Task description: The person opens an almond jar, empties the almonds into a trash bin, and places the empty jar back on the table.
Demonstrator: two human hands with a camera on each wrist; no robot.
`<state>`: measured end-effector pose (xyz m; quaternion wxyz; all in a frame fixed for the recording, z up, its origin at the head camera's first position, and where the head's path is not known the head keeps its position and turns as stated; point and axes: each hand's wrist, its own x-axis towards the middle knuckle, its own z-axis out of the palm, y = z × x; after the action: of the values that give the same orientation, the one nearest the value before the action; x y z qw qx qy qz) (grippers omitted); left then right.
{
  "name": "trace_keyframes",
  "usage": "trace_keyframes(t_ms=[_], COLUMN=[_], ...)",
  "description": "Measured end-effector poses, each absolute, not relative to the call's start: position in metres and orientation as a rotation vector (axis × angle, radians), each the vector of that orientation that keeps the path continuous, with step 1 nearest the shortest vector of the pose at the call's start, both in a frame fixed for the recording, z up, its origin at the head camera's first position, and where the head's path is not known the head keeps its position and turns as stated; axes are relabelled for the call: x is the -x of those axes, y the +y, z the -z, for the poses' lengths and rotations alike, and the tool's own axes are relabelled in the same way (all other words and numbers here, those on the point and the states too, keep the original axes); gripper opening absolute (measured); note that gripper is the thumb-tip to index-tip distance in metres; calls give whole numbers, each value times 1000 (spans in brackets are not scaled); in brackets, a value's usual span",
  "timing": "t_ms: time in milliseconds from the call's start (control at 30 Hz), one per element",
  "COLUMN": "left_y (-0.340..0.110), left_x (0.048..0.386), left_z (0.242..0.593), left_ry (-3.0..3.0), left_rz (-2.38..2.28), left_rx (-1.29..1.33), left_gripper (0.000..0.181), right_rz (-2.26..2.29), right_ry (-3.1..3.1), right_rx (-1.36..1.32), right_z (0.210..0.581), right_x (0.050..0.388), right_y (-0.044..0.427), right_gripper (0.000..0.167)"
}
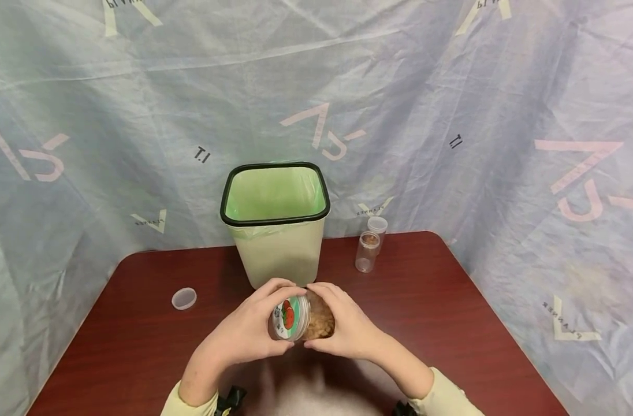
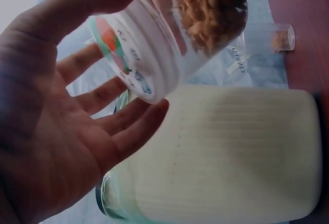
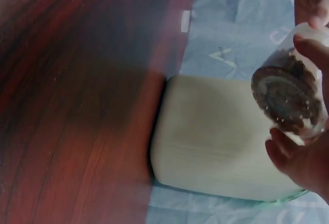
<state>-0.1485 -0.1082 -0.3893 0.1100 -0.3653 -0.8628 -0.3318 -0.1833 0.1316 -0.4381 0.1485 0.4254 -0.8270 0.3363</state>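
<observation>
A clear plastic jar [image 1: 320, 319] holding brown, nut-like pieces is tilted on its side above the front of the table. Its screw lid [image 1: 287, 318], printed green and white with a red picture, faces left and sits on the jar's mouth. My left hand [image 1: 244, 334] holds the lid, thumb on one side and fingertips at the rim in the left wrist view. Around the jar's body curls my right hand [image 1: 355, 326]. The right wrist view shows the jar's round base [image 3: 288, 100] between that hand's thumb and fingers.
A pale bin [image 1: 280, 254] with a black rim and green liner stands behind the hands. On the left lies a translucent lid [image 1: 183, 299]. Two clear jars, a nearer one [image 1: 365, 259] and a farther one [image 1: 378, 224], stand back right. Printed cloth [image 1: 140, 115] hangs behind the red-brown table [image 1: 425, 300].
</observation>
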Motion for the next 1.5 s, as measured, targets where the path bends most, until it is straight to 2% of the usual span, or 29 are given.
trace_keyframes(t_ms=[233, 933, 1167, 1333, 1500], left_y=[-111, -113, -109, -109, -107], left_x=[154, 170, 155, 166, 167], left_z=[398, 419, 393, 417, 427], left_ry=[-2399, -2280, -2331, -2370, -2446], left_rz=[1043, 1298, 1403, 1405, 1453], left_rx=[1112, 1118, 998, 911, 790], left_gripper=[82, 77, 76, 79, 77], right_rz=[-1133, -1069, -1021, -975, -895], right_ry=[-2337, -2222, -2195, -2174, -2185], right_rx=[-1313, -1225, -1172, -1152, -1126], right_z=[438, 449, 448, 446, 446], right_x=[188, 190, 187, 188, 188], right_y=[134, 131, 124, 125, 127], right_gripper=[94, 94, 93, 95, 97])
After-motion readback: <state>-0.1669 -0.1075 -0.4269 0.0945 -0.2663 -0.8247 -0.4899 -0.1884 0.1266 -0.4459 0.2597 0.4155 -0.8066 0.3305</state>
